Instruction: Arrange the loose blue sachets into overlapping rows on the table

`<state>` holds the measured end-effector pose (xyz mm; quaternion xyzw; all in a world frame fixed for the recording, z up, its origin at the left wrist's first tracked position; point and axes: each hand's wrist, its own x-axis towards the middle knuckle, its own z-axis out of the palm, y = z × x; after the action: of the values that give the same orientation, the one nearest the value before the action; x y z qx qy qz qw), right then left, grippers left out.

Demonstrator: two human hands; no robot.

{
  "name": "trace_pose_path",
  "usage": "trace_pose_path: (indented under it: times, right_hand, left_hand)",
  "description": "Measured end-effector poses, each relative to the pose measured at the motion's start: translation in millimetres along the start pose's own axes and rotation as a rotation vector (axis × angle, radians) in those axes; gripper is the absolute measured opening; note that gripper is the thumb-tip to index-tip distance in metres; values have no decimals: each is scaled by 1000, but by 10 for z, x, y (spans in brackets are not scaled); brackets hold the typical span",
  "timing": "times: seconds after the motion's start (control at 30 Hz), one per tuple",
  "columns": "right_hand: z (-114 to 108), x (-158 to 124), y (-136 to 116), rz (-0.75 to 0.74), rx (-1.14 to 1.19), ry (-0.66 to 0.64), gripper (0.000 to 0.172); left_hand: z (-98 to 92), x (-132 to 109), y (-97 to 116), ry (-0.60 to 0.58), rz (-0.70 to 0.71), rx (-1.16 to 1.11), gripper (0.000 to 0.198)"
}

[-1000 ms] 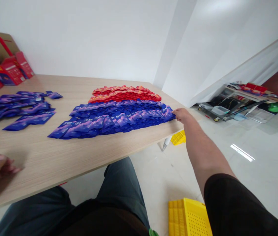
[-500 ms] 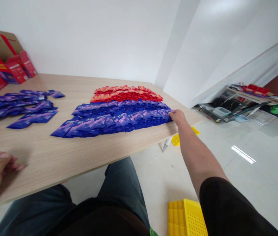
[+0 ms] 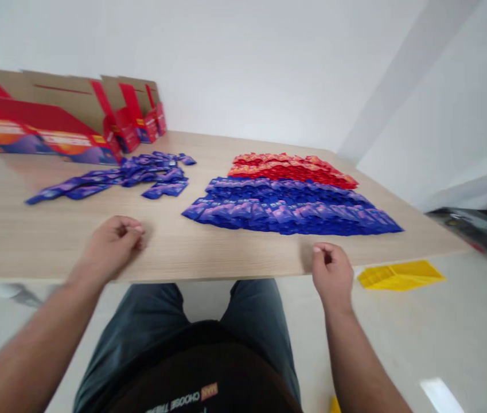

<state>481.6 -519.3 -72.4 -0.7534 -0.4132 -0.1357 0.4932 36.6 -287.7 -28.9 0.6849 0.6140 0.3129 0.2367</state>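
Overlapping rows of blue sachets [image 3: 290, 209] lie on the wooden table [image 3: 54, 241], with rows of red sachets [image 3: 295, 167] behind them. A looser heap of blue sachets [image 3: 131, 178] lies to the left. My left hand [image 3: 112, 244] rests on the table near its front edge, fingers curled in loosely, nothing visible in it. My right hand [image 3: 331, 272] hovers at the table's front edge, in front of the blue rows and apart from them, fingers curled with fingertips together, nothing visible in it.
Open red and cardboard display boxes [image 3: 54, 129] stand along the back left of the table. A yellow crate lid [image 3: 400, 274] lies on the pale floor to the right. White walls rise behind. My dark trousers show under the table.
My right hand has left the right end of the blue rows and drawn back to the front edge. The view has swung left, and my left hand now rests further in on the table.
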Motion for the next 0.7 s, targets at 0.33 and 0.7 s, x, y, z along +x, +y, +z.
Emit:
trace_pose_path:
  times: [0.33, 0.7]
  right_hand:
    - [220, -117, -53, -211, -244, -83, 44]
    - [182, -126, -60, -237, -341, -124, 41]
  left_hand:
    - [-747, 467, -654, 180, -28, 292, 30]
    - [-1294, 1881, -1162, 136, -124, 583, 106]
